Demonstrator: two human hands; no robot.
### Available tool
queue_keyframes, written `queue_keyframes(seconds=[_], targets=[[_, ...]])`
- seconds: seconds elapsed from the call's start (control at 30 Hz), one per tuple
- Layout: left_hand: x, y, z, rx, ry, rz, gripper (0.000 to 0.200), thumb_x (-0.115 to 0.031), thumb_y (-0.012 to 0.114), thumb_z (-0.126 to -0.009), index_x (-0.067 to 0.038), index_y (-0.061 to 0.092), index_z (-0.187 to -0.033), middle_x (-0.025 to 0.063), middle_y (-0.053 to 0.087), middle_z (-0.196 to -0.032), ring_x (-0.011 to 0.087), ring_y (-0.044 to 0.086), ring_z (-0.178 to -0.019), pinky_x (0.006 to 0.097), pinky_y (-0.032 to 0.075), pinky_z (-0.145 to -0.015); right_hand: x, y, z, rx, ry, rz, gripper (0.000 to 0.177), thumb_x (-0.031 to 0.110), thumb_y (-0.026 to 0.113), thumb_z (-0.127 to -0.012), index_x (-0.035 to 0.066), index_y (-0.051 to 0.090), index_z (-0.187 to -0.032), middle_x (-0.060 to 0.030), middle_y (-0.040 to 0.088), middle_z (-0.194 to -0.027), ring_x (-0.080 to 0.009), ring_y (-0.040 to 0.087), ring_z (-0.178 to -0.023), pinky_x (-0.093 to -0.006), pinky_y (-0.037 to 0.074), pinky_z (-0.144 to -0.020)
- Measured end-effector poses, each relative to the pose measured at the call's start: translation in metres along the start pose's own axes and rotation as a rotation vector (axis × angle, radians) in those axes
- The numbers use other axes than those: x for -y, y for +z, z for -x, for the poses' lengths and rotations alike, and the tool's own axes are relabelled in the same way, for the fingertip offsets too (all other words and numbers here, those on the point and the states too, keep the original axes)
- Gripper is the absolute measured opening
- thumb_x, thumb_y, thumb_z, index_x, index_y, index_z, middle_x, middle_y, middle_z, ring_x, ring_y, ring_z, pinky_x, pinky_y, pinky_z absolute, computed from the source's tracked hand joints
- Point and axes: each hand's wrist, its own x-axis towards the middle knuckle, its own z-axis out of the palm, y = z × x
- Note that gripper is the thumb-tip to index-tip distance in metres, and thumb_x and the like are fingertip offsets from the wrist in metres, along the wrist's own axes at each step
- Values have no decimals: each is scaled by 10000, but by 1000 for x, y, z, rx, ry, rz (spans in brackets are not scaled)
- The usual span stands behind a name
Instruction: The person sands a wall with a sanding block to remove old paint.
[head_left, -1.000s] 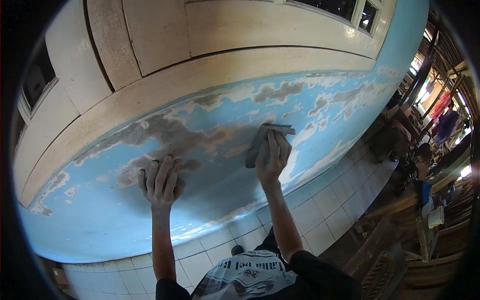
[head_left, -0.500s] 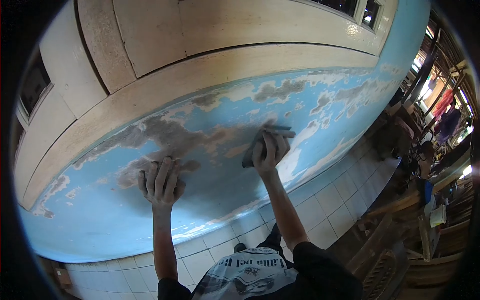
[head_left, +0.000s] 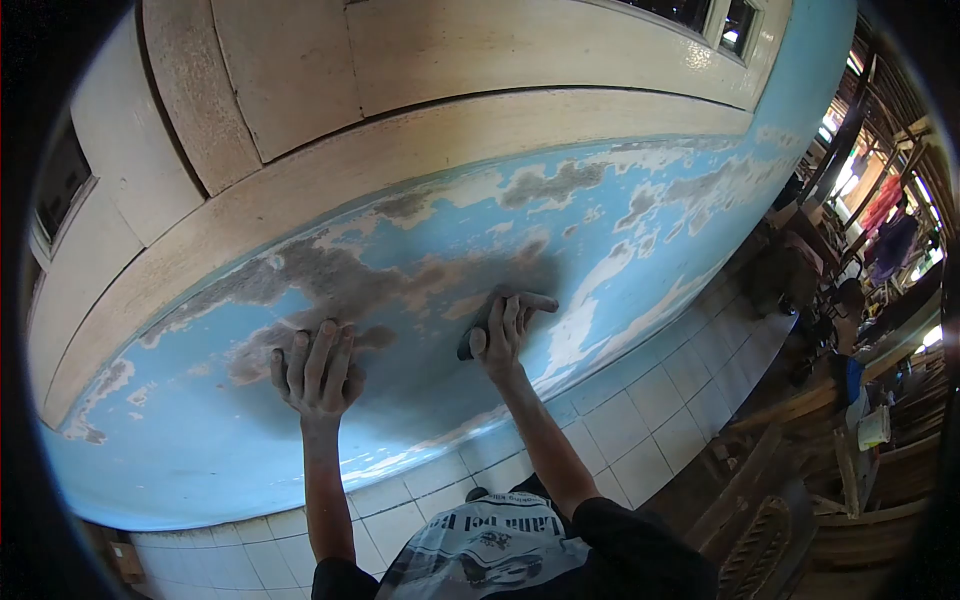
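Note:
I face a light blue wall [head_left: 200, 440] whose paint has peeled into grey and cream patches. My right hand [head_left: 503, 332] presses a dark sanding pad [head_left: 468, 343] flat against the wall, just below a large grey bare patch [head_left: 340, 275]; most of the pad is hidden under my fingers. My left hand [head_left: 315, 368] rests flat on the wall with fingers spread, a little lower and to the left, holding nothing.
A cream wooden window frame [head_left: 420, 130] runs above the blue band. White floor tiles [head_left: 640, 420] lie below. Wooden furniture [head_left: 800, 490] and another person [head_left: 848, 330] are at the right, with hanging clothes beyond.
My right hand has slid the pad down and to the left along the wall. The left hand has stayed in place.

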Motion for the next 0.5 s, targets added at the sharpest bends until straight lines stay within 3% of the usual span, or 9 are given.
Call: queue_keyframes(seconds=[0.13,0.2,0.3,0.5], targets=[[0,-1,-3,-10,7,13,295,-231,509,-831,-268,669,-1077,-61,581,-1225,174,459,-1221,428,261,-1124,-6,-5,-30,-45,-43,16,525,354,350,-961,-85,560,-1157,-231,320,-1426,-483,426,-1172,-607,298,-981],[1,-2,-2,3,11,22,296,-217,507,-830,-251,661,-1081,-43,584,-1214,185,459,-1216,432,258,-1122,-9,-14,-52,17,125,-38,552,326,326,-978,-134,454,-1255,-315,257,-1434,-517,224,-1323,-592,182,-1074],[0,-1,-1,-15,5,32,289,-201,503,-834,-238,652,-1080,-31,587,-1200,192,461,-1212,436,247,-1126,-6,-17,-73,-122,269,-102,498,273,401,-969,-143,478,-1233,-348,315,-1388,-533,271,-1295,-602,278,-1029],[1,0,-3,-37,13,37,276,-197,498,-850,-239,650,-1076,-30,576,-1217,197,448,-1235,440,246,-1126,6,-15,-47,-246,230,-101,325,109,530,-923,-144,564,-1125,-338,460,-1277,-532,396,-1211,-579,392,-963]])
